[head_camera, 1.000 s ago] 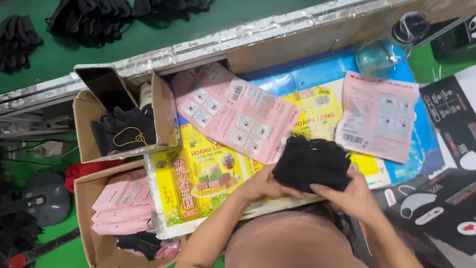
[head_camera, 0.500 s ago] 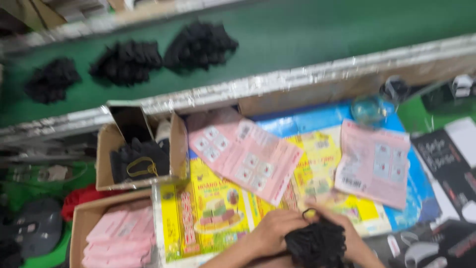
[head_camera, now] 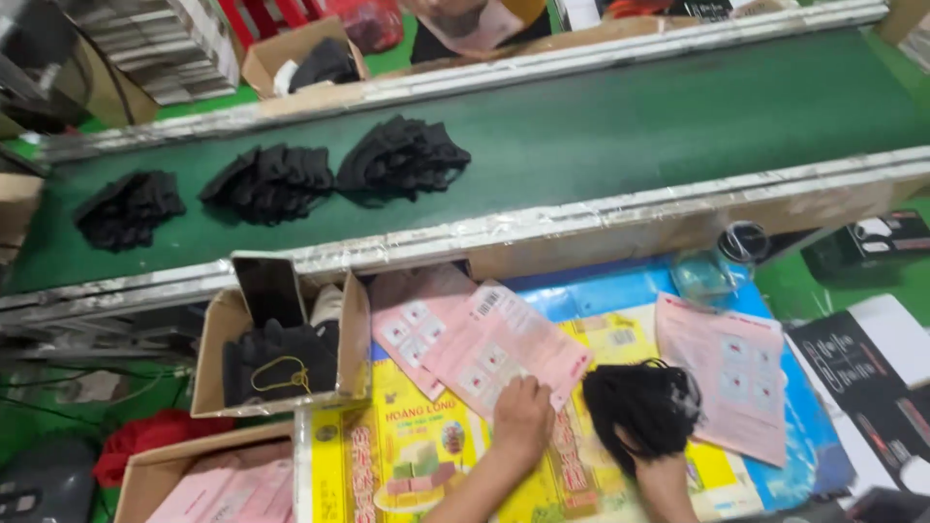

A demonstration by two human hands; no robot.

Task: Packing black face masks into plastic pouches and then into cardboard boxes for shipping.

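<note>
— Gripping what, exactly, was the right hand (head_camera: 666,476)?

— A thick black bundle of soft fabric pieces (head_camera: 641,405), bunched and floppy. The fingers were closed around its lower part from beneath, so most of that hand was hidden behind the bundle.

— And the left hand (head_camera: 523,418)?

— It lay palm down, fingers curled onto the near edge of a fan of pink printed paper packets (head_camera: 484,341), touching the nearest one. It pressed rather than clamped; I could not tell whether any packet was pinched.

— Were the hands together?

— Apart, but near each other, the bundle just to the right of the left hand.

— What lay under them?

— Flat yellow printed cardboard sheets (head_camera: 412,455) over a blue printed sheet (head_camera: 620,291). Another pink printed packet (head_camera: 727,383) lay to the right of the bundle.

— Farther out?

— At left, an open brown cardboard box holding black fabric pieces and a loop of yellow cord (head_camera: 279,360), and below it a second open cardboard box stacked with pink packets (head_camera: 228,489). Beyond the table ran a green conveyor belt with silver taped edges (head_camera: 620,126), carrying three heaps of black fabric (head_camera: 271,181) in a row. A clear round plastic container (head_camera: 705,276) sat by the belt's near rail.
</note>
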